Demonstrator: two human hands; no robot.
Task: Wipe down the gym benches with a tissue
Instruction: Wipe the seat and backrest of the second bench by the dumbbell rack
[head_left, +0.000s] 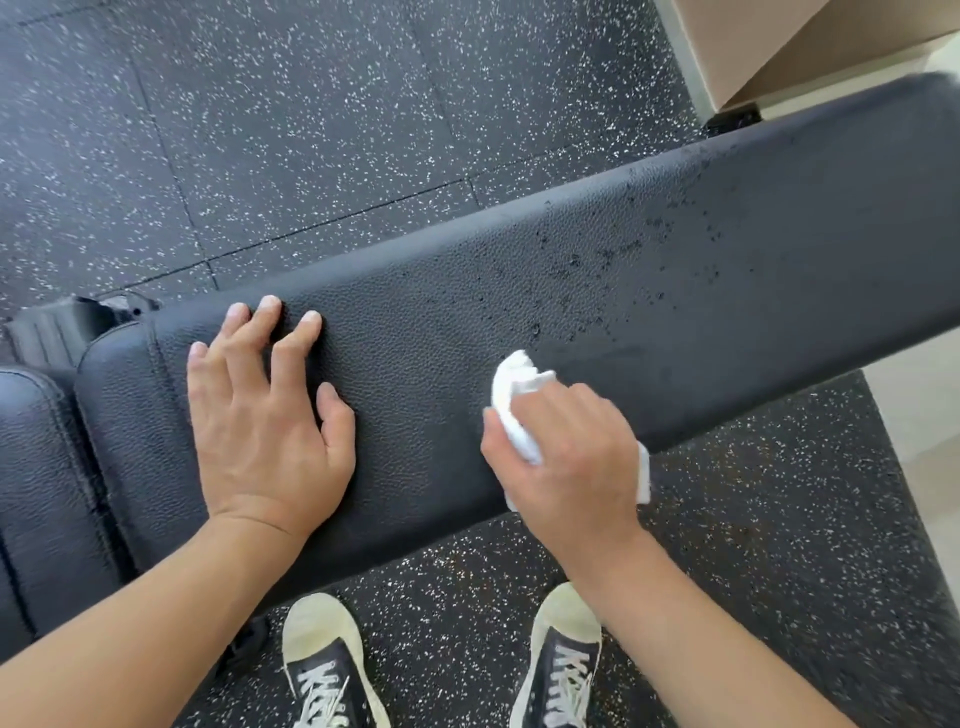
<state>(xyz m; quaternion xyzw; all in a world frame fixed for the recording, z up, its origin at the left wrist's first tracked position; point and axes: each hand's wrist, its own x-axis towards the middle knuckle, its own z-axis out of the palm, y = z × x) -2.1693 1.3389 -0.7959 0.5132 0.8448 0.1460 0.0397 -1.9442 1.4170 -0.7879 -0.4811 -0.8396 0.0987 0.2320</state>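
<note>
Head view shows your left hand (265, 410) spread flat on the bench (727, 249), fingers straight, probably to brace you and steady the pad while you wipe. Your right hand (569, 452) is curled round the tissue (511, 387), bunched so a wad sticks out toward the dark droplets (597, 260) just beyond it. Your palm hides most of the tissue, and the bench's far end runs blurred out of frame.
</note>
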